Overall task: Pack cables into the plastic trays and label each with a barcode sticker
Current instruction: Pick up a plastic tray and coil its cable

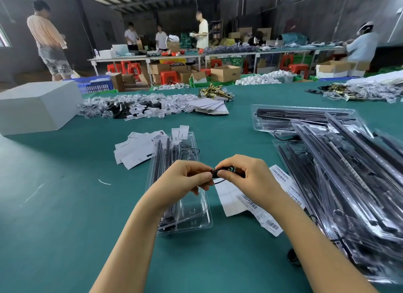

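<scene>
Pinching the thin black cable between our left hand and right hand, just above the open tray, we should coil it tight and small so it drops into its pocket without snagging.
</scene>
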A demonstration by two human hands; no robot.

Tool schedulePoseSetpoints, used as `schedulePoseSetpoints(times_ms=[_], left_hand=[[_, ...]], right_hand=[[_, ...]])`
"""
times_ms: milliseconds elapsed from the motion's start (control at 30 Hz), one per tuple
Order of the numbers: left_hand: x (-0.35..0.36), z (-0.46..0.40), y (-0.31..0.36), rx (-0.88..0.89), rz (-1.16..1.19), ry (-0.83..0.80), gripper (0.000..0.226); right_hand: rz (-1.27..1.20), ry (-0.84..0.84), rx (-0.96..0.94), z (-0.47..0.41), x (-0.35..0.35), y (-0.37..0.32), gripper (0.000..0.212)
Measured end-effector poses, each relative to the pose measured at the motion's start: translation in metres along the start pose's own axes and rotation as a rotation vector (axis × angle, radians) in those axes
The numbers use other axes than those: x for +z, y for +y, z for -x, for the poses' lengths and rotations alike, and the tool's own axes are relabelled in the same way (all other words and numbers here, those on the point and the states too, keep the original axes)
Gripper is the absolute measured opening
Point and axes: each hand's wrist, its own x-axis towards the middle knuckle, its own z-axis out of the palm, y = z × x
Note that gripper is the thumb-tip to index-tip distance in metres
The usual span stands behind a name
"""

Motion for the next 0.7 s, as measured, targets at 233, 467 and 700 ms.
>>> schedulePoseSetpoints(times_ms=[233,467,700], left_hand=[[0.006,-0.004,-0.005,-0.062,-0.257,0.070,0.011],[0.002,-0.002,-0.004,-0.026,-0.256,0.147,0.016],[0.007,-0.004,-0.001,0.036,-0.367,0.143,0.021]], right_hand=[[0.197,-0.030,0.020,0.000,-0.004,0.008,0.014],[0.237,0.029,0.009,0.000,-0.009,0.006,0.018],[0.362,0.279,0.011,0.003,0.004,0.001,0.022]])
